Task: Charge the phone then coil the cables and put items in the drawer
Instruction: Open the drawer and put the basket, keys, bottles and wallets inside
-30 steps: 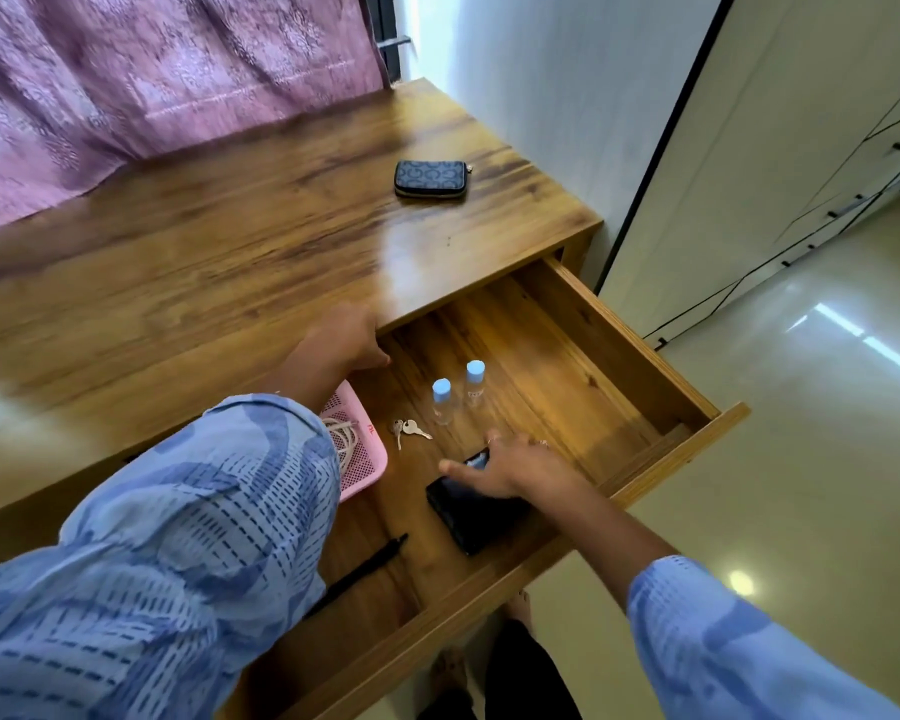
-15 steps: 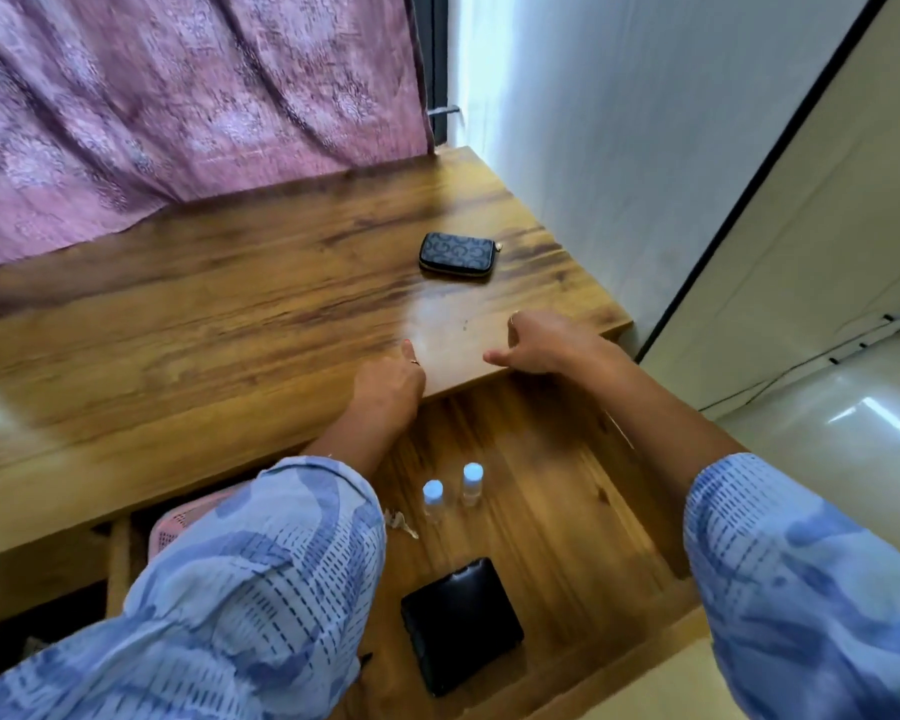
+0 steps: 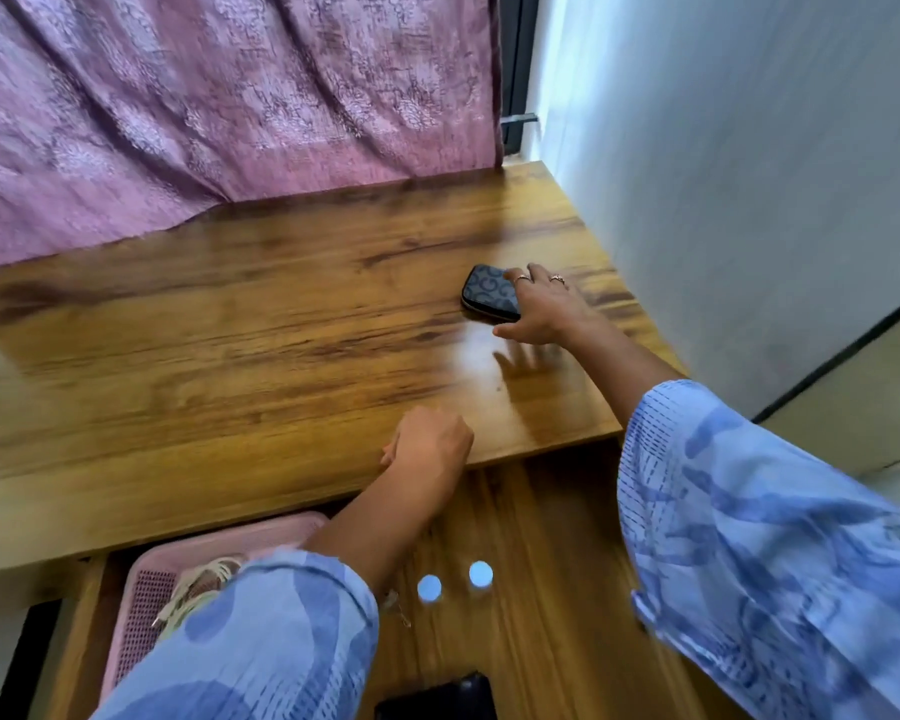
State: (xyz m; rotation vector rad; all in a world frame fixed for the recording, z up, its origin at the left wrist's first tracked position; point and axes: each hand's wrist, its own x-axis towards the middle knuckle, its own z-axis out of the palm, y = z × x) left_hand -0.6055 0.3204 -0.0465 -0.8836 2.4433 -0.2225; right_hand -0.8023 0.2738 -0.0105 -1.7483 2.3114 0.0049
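A dark patterned wallet [image 3: 489, 293] lies on the wooden desk [image 3: 230, 345] near the right wall. My right hand [image 3: 546, 311] reaches over its right end, with spread fingers touching it and the thumb beside its near edge. My left hand [image 3: 430, 444] rests on the desk's front edge, fingers loosely curled, holding nothing. Below, the open drawer [image 3: 541, 589] holds a pink basket [image 3: 141, 610] with coiled pale cables [image 3: 198, 589]. A black phone [image 3: 437, 698] lies at the drawer's front, partly cut off by the frame.
Two small blue-capped bottles [image 3: 429, 587] stand in the drawer, with keys [image 3: 398, 608] beside my left sleeve. A pink curtain [image 3: 230, 96] hangs behind the desk. A white wall [image 3: 723, 174] bounds the desk on the right.
My right hand left the phone in the drawer, rose to the desk edge, then stretched forward onto the wallet. My left hand stayed at the desk's front edge. The view tilted up.
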